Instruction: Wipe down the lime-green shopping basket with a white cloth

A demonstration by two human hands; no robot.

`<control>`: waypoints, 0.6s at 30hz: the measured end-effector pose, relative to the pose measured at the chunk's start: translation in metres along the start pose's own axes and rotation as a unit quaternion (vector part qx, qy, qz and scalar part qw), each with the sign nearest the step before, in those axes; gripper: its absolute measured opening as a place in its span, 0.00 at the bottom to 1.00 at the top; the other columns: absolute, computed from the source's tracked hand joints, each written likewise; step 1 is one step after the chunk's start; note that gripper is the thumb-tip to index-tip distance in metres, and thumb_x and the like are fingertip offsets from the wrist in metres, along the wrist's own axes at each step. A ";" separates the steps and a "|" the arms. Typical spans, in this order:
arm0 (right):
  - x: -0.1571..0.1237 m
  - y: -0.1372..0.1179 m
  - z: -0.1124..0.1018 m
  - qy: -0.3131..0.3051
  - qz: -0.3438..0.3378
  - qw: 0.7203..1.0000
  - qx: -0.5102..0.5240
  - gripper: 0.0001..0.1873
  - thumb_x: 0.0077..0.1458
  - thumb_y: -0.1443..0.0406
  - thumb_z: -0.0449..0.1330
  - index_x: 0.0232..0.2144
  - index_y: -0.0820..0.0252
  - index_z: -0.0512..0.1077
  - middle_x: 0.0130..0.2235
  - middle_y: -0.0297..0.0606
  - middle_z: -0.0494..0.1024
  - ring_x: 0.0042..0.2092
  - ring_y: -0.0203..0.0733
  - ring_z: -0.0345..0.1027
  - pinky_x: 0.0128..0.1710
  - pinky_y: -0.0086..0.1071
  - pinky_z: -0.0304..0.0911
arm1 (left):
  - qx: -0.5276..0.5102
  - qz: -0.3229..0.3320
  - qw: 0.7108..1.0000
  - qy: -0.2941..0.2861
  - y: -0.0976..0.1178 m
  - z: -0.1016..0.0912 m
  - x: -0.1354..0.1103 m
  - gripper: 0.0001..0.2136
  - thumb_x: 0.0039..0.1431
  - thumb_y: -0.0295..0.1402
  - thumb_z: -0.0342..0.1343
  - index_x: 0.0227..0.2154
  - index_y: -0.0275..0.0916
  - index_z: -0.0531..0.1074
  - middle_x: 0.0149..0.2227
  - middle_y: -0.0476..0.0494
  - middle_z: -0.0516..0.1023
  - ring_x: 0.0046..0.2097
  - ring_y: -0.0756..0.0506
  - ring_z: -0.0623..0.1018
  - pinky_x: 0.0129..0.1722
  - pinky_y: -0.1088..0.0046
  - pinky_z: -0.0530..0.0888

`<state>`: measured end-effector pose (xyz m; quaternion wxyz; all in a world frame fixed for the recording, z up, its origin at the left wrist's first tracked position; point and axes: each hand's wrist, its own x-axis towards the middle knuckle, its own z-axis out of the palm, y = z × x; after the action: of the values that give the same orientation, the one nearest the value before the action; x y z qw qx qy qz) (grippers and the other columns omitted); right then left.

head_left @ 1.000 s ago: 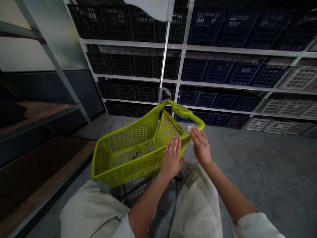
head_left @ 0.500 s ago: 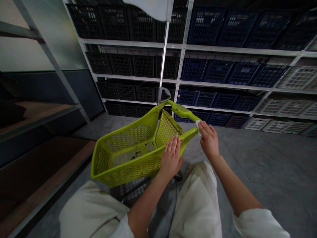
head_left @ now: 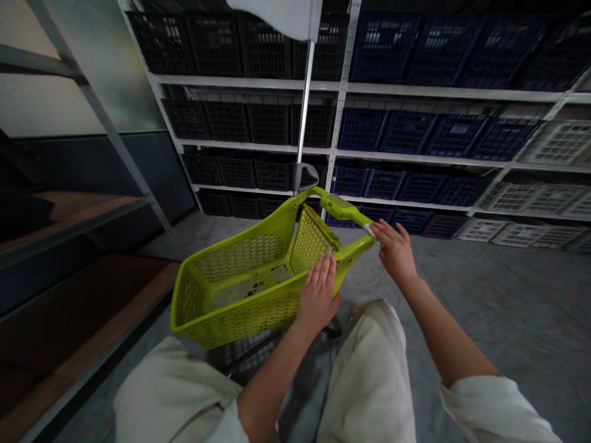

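Observation:
A lime-green plastic shopping cart (head_left: 249, 321) stands in front of my knees, its mesh basket tilted across the view. My left hand (head_left: 318, 290) lies on the near side rim close to the handle end, fingers stretched out together and the thumb apart. At the corner of the cart's handle (head_left: 341, 209), my right hand (head_left: 391, 247) presses a small white cloth or tissue (head_left: 369, 229) against the green plastic. Most of that white piece is hidden under the fingers.
Behind the cart rises a white metal rack (head_left: 341, 117) with black crates (head_left: 226, 121), blue crates (head_left: 409, 132) and white crates (head_left: 561, 144). A metal pole (head_left: 305, 101) stands up from the cart with a white panel on top. Wooden shelves (head_left: 92, 215) are at left.
My right hand has slid slightly right and round the handle corner with the white cloth. My left hand stays on the rim, and the cart is practically still.

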<state>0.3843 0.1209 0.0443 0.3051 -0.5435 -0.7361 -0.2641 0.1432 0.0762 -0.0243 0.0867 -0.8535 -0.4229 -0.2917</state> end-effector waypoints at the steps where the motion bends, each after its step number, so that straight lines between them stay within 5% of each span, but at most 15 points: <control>1: 0.000 -0.002 0.001 0.006 0.017 1.000 -0.008 0.36 0.47 0.80 0.49 0.57 0.58 0.69 0.58 0.43 0.75 0.63 0.49 0.64 0.65 0.53 0.51 | -0.002 -0.002 1.000 -0.001 0.000 0.000 0.000 0.38 0.64 0.41 0.49 0.69 0.28 0.38 0.72 0.34 0.43 0.72 0.39 0.46 0.69 0.57 0.54; 4: -0.008 -0.039 0.006 0.006 0.018 1.000 -0.014 0.34 0.48 0.80 0.49 0.57 0.62 0.69 0.57 0.46 0.75 0.61 0.49 0.66 0.64 0.51 0.52 | -0.010 0.000 1.000 0.003 0.002 0.002 0.001 0.38 0.64 0.41 0.49 0.69 0.28 0.39 0.72 0.33 0.43 0.72 0.38 0.45 0.69 0.55 0.55; 9: -0.025 -0.097 0.011 -0.044 -0.088 0.995 0.034 0.32 0.52 0.78 0.49 0.59 0.63 0.67 0.59 0.45 0.74 0.62 0.46 0.64 0.64 0.45 0.55 | -0.017 -0.007 1.000 0.003 0.002 0.003 0.000 0.37 0.64 0.38 0.49 0.69 0.29 0.41 0.72 0.32 0.46 0.72 0.38 0.47 0.68 0.54 0.57; 13: -0.014 -0.052 0.002 -0.049 -0.105 0.993 0.034 0.35 0.49 0.80 0.48 0.58 0.57 0.68 0.58 0.41 0.75 0.62 0.44 0.65 0.66 0.49 0.49 | -0.002 -0.001 1.000 0.005 0.000 0.000 -0.001 0.37 0.65 0.41 0.47 0.70 0.29 0.39 0.72 0.33 0.46 0.72 0.38 0.48 0.68 0.56 0.56; 18: 0.003 0.007 -0.005 -0.001 0.005 1.000 -0.025 0.34 0.47 0.80 0.50 0.55 0.60 0.70 0.57 0.41 0.76 0.62 0.48 0.65 0.65 0.52 0.48 | 0.024 -0.007 1.000 -0.003 0.001 0.002 -0.001 0.37 0.65 0.42 0.48 0.69 0.27 0.41 0.72 0.32 0.44 0.72 0.38 0.47 0.68 0.57 0.56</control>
<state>0.3913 0.1214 0.0507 0.2916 -0.5547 -0.7270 -0.2806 0.1447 0.0759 -0.0265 0.1038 -0.8494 -0.4357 -0.2792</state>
